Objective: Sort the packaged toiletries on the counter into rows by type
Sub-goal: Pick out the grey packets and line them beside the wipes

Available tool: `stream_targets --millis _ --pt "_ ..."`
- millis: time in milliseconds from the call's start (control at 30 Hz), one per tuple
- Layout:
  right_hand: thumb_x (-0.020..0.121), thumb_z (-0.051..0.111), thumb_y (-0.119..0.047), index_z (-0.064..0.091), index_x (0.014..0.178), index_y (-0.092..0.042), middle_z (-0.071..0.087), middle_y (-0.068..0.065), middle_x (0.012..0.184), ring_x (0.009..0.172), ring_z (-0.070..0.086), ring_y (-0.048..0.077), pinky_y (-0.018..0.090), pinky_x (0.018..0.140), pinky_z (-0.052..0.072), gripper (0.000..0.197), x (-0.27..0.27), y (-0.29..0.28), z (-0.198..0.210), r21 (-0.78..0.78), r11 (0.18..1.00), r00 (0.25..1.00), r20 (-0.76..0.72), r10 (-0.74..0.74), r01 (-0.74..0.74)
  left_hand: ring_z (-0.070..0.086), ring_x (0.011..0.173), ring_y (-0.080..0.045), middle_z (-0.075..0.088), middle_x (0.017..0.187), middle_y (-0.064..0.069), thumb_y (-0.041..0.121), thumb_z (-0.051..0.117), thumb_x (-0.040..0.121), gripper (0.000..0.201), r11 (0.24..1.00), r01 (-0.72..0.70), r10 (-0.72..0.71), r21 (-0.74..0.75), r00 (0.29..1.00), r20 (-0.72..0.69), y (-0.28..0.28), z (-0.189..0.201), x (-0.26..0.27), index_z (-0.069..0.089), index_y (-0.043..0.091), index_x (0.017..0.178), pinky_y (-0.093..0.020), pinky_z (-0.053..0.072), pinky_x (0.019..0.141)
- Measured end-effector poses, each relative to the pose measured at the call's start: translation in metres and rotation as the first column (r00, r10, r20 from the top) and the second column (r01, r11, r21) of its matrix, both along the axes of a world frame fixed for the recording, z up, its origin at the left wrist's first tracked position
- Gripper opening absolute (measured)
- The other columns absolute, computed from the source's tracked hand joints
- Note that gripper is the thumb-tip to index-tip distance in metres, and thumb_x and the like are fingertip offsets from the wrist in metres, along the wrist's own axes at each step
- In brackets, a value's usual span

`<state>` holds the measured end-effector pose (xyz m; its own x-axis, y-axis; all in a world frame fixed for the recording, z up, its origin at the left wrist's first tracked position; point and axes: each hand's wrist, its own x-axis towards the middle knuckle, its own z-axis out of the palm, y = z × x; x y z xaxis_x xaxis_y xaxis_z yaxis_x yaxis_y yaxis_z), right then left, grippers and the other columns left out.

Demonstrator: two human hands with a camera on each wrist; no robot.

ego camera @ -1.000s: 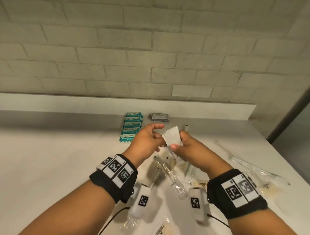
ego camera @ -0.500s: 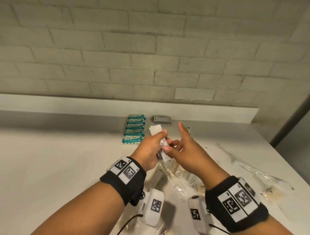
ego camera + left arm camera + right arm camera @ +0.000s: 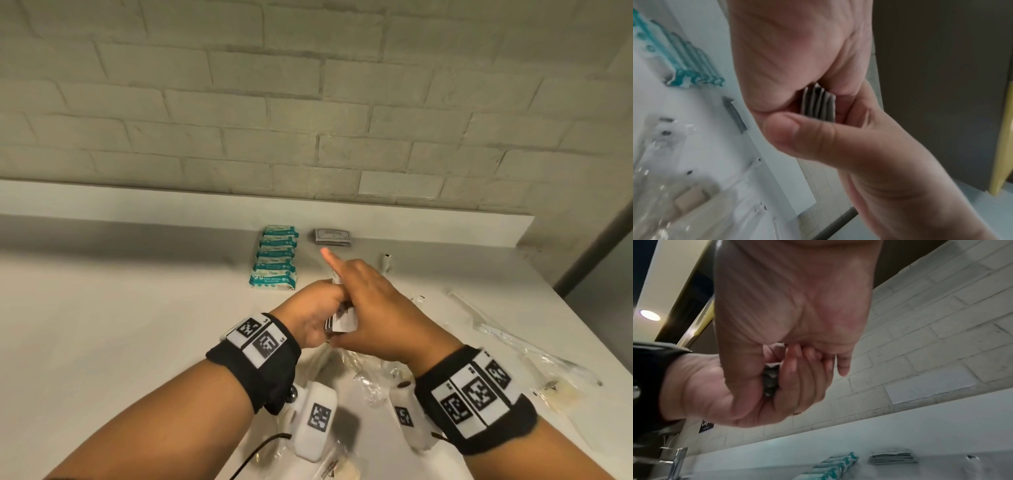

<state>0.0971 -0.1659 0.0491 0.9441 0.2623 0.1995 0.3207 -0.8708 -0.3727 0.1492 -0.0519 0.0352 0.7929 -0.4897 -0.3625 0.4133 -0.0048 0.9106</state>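
Above the middle of the counter, my left hand and right hand meet around a small stack of white sachets. The left hand grips the stack edge-on; in the left wrist view its thumb lies under the sachet edges. The right hand covers the stack from the right, thumb beneath it and index finger pointing away. In the right wrist view only a dark sliver of the stack shows between the two palms. At the back lie a row of teal wipe packs and a pile of grey sachets.
Clear-wrapped toothbrushes lie at the right, with a beige packet nearer the edge. Crinkled clear packets lie under my wrists. A small white tube stands behind my right hand. A brick wall rises behind the counter's raised ledge.
The white sachet that my right hand held up has gone into the stack in my left hand. Both hands have closed together around it, and my right index finger now points away.
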Motion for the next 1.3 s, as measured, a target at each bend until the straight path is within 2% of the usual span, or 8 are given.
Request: stream_targets --millis 200,400,500,600,833,967,1100,1300 --pt "0.061 0.087 -0.035 0.001 0.149 -0.047 0.028 -0.017 0.134 0.125 0.034 0.004 0.027 0.103 0.039 0.124 0.008 -0.006 -0.015 0.229 0.963 0.981 -0.161 -0.104 0.140 0.059 0.048 -0.010 0.056 0.051 0.002 0.009 0.053 0.092 0.016 0.979 -0.118 0.112 -0.167 0.993 -0.048 -0.006 -0.005 0.009 0.059 0.010 0.078 -0.023 0.051 0.052" --pt "0.093 0.055 -0.036 0.060 0.114 -0.012 0.066 0.008 0.103 0.087 0.063 0.021 0.042 0.083 0.052 0.032 0.017 -0.012 -0.026 0.706 0.471 0.783 -0.620 0.051 0.529 0.068 0.096 -0.020 0.056 0.062 -0.001 0.018 0.055 0.095 0.007 0.868 -0.295 0.282 -0.399 0.955 -0.093 -0.010 -0.021 0.033 0.058 0.013 0.092 -0.035 0.055 0.076" --pt "0.095 0.056 -0.016 0.062 0.113 -0.003 0.066 0.010 0.098 0.071 0.062 0.023 0.033 0.063 0.055 0.023 0.037 -0.009 -0.036 0.791 0.218 0.795 -0.600 0.092 0.572 0.068 0.084 -0.015 0.063 0.066 0.000 0.024 0.058 0.093 0.017 0.892 -0.261 0.256 -0.370 0.965 -0.063 -0.023 -0.031 0.038 0.059 0.013 0.081 -0.037 0.054 0.079" --pt "0.093 0.058 -0.006 0.064 0.109 0.001 0.066 0.010 0.093 0.059 0.058 0.018 0.028 0.053 0.055 0.019 0.065 -0.017 -0.045 0.784 0.152 0.787 -0.614 0.055 0.601 0.063 0.077 -0.019 0.064 0.077 -0.006 0.025 0.062 0.089 0.016 0.890 -0.250 0.242 -0.382 0.968 -0.070 -0.030 -0.039 0.056 0.061 0.011 0.082 -0.033 0.053 0.072" --pt "0.088 0.066 -0.009 0.063 0.091 0.003 0.060 0.018 0.071 0.049 0.056 0.025 0.035 0.053 0.050 0.013 0.134 -0.062 -0.058 0.445 0.543 0.600 -0.788 -0.140 0.712 0.052 0.116 -0.016 0.051 0.132 0.005 0.025 0.073 0.082 0.062 0.914 -0.168 -0.026 0.369 0.885 0.466 -0.018 -0.037 0.135 0.044 0.018 0.137 -0.032 0.045 0.096" --pt "0.091 0.063 -0.013 0.064 0.097 0.004 0.063 0.014 0.068 0.050 0.059 0.022 0.028 0.051 0.052 0.018 0.170 -0.061 -0.059 0.136 0.785 0.556 -0.778 -0.293 0.604 0.056 0.114 -0.021 0.059 0.128 0.001 0.035 0.072 0.078 0.054 0.431 0.043 -0.762 0.901 0.552 0.338 -0.026 -0.026 0.160 0.055 0.019 0.127 -0.034 0.046 0.097" --pt "0.090 0.057 -0.032 0.071 0.091 0.000 0.073 0.014 0.073 0.061 0.070 0.023 0.028 0.063 0.058 0.035 0.199 -0.058 -0.064 -0.101 0.925 0.671 -0.661 -0.338 0.366 0.064 0.087 -0.025 0.064 0.090 -0.004 0.032 0.071 0.077 0.025 0.258 -0.035 -0.890 0.966 0.380 0.251 -0.043 -0.039 0.171 0.066 0.014 0.094 -0.026 0.041 0.067" --pt "0.076 0.072 -0.043 0.069 0.106 -0.011 0.064 0.006 0.093 0.081 0.062 0.021 0.028 0.076 0.046 0.044 0.210 -0.064 -0.064 -0.308 0.949 0.818 -0.526 -0.233 0.072 0.065 0.084 -0.026 0.069 0.095 -0.008 0.035 0.066 0.083 0.029 0.278 -0.137 -0.851 0.951 0.424 0.310 -0.051 -0.057 0.187 0.069 0.011 0.099 -0.029 0.047 0.068"
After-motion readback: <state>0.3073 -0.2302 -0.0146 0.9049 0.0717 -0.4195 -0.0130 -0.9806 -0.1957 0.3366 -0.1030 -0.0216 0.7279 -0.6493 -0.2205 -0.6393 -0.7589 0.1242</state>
